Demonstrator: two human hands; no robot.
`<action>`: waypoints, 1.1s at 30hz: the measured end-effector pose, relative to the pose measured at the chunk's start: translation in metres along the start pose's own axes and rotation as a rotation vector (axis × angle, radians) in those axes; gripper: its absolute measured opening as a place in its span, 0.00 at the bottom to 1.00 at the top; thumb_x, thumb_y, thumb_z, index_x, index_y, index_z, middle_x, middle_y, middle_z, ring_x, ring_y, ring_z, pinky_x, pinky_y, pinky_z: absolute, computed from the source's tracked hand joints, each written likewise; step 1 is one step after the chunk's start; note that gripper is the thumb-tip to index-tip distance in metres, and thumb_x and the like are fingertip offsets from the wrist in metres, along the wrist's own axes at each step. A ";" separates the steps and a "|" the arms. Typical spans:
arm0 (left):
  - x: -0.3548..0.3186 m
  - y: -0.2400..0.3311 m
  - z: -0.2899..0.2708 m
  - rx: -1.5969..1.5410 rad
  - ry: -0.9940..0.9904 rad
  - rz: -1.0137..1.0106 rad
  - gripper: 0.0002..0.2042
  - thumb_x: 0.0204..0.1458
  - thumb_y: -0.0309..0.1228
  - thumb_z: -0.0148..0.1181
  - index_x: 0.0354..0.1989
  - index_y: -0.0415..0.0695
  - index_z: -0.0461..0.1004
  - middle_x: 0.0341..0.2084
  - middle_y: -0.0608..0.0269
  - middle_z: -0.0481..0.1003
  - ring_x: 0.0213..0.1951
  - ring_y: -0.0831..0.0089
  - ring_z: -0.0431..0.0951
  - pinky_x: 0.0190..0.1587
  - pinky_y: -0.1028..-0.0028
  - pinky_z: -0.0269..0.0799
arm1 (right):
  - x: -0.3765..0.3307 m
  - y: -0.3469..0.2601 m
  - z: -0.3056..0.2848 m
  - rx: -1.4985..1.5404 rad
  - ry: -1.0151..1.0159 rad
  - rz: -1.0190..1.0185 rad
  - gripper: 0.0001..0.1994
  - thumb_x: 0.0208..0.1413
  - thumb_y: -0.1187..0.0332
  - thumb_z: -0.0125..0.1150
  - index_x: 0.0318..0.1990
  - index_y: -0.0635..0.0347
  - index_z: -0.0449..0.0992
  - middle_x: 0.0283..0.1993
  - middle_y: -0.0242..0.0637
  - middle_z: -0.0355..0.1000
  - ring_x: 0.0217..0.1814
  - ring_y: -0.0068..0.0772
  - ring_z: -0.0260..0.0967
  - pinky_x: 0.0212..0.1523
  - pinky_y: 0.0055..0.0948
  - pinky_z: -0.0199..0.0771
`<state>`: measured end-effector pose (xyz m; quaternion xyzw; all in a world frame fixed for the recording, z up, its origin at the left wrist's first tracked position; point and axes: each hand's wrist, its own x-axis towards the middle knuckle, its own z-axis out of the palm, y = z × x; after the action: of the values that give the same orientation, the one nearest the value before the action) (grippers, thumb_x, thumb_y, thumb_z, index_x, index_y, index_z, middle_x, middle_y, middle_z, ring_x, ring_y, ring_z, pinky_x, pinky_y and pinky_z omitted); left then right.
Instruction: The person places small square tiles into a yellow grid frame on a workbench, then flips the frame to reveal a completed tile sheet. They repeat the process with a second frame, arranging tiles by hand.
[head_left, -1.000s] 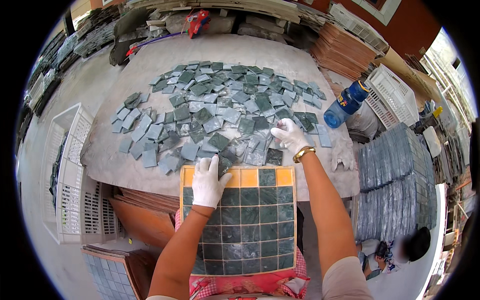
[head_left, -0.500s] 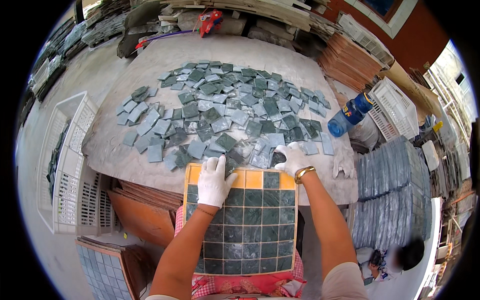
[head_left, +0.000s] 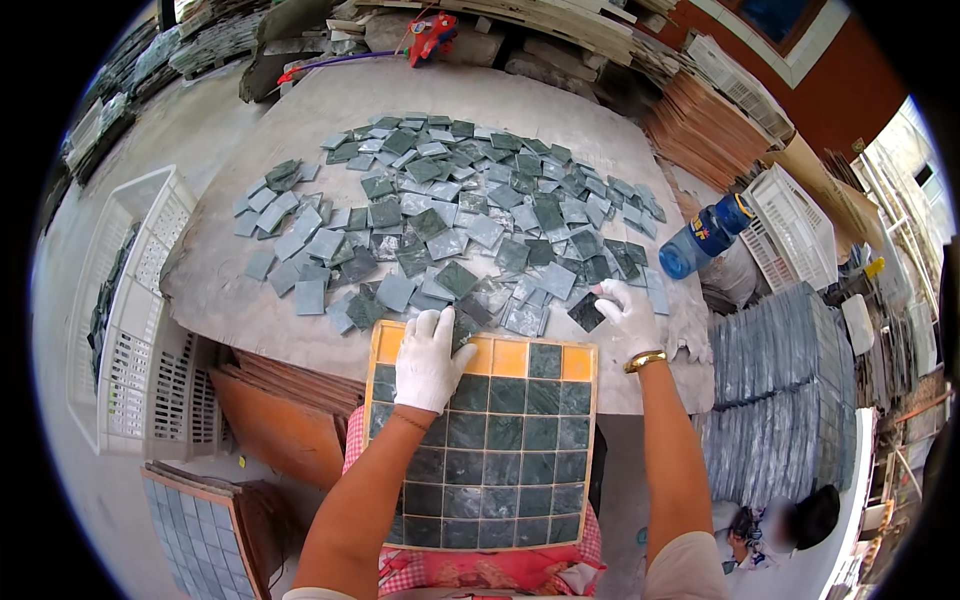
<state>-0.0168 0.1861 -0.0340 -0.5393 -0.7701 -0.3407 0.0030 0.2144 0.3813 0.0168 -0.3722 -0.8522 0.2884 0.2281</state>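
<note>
Green square stone tiles (head_left: 450, 210) lie scattered in a big loose heap all over the wide grey stone slab table (head_left: 240, 310), some flat and some leaning on each other. Next in size is the orange square grid tray (head_left: 520, 358), which rests on the person's lap and leans against the near edge of the table. Most of its little square slots are filled with dark green tiles, and a few slots in the top row show bare orange. To the left of the table stands a white plastic crate with holes (head_left: 130, 330). To the right sit tall stacks of grey tile sheets (head_left: 790, 400). A blue plastic water bottle (head_left: 705, 238) lies on its side near the right edge of the table. The left hand in a white glove (head_left: 428, 362) lies flat on the top left part of the tray, fingers spread, gripping nothing. The right hand in a white glove (head_left: 628, 312), with a gold bracelet on the wrist, rests on the table at the near right edge of the tile heap. Its fingertips touch one dark green tile (head_left: 586, 312) lying there, but I cannot tell if they are pinching it.
</note>
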 end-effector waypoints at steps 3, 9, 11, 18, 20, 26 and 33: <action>0.001 -0.001 -0.002 -0.016 -0.028 -0.023 0.28 0.42 0.35 0.67 0.53 0.40 0.67 0.42 0.56 0.68 0.48 0.54 0.67 0.50 0.62 0.66 | 0.004 -0.013 -0.013 0.030 -0.330 -0.001 0.11 0.48 0.70 0.58 0.39 0.63 0.77 0.36 0.41 0.76 0.39 0.36 0.73 0.42 0.30 0.69; 0.001 0.001 0.001 -0.015 0.000 -0.006 0.28 0.42 0.35 0.67 0.53 0.40 0.67 0.42 0.56 0.68 0.48 0.54 0.67 0.50 0.62 0.66 | -0.019 -0.012 0.001 -0.117 -0.376 0.095 0.10 0.46 0.70 0.60 0.38 0.61 0.77 0.39 0.41 0.74 0.42 0.42 0.71 0.44 0.32 0.69; 0.002 0.000 0.000 -0.016 0.000 -0.004 0.28 0.42 0.35 0.67 0.53 0.40 0.67 0.43 0.56 0.68 0.48 0.54 0.67 0.50 0.62 0.66 | -0.032 -0.011 0.005 -0.151 -0.291 0.057 0.10 0.46 0.70 0.61 0.38 0.61 0.76 0.40 0.41 0.72 0.44 0.42 0.70 0.45 0.33 0.69; 0.000 0.001 0.001 -0.022 -0.005 -0.017 0.28 0.42 0.35 0.67 0.53 0.41 0.67 0.43 0.55 0.68 0.47 0.54 0.67 0.49 0.61 0.66 | -0.061 -0.020 0.017 -0.407 -0.215 -0.039 0.11 0.45 0.67 0.63 0.37 0.59 0.77 0.42 0.38 0.71 0.46 0.41 0.68 0.47 0.36 0.69; 0.001 -0.002 0.003 -0.022 0.019 0.015 0.29 0.40 0.35 0.68 0.53 0.42 0.67 0.42 0.56 0.68 0.47 0.55 0.68 0.48 0.62 0.67 | -0.052 -0.039 0.011 -0.664 -0.230 -0.176 0.11 0.47 0.64 0.62 0.37 0.57 0.76 0.42 0.38 0.71 0.47 0.43 0.68 0.48 0.37 0.70; 0.002 -0.013 -0.022 -0.175 0.019 -0.054 0.27 0.40 0.30 0.67 0.52 0.42 0.68 0.46 0.54 0.69 0.50 0.54 0.68 0.51 0.62 0.66 | 0.009 -0.110 0.078 -0.455 -0.212 0.048 0.15 0.47 0.61 0.64 0.41 0.55 0.73 0.45 0.37 0.71 0.47 0.47 0.70 0.47 0.41 0.71; -0.001 -0.057 -0.076 -0.290 -0.086 -0.285 0.26 0.40 0.26 0.66 0.52 0.44 0.70 0.49 0.52 0.69 0.50 0.54 0.70 0.51 0.62 0.68 | 0.053 -0.111 0.133 -0.361 -0.025 -0.025 0.28 0.43 0.53 0.68 0.50 0.56 0.70 0.48 0.45 0.72 0.49 0.49 0.71 0.49 0.42 0.72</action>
<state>-0.0916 0.1348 -0.0054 -0.4337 -0.7810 -0.4215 -0.1558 0.0459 0.3172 0.0019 -0.3926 -0.8975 0.1326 0.1505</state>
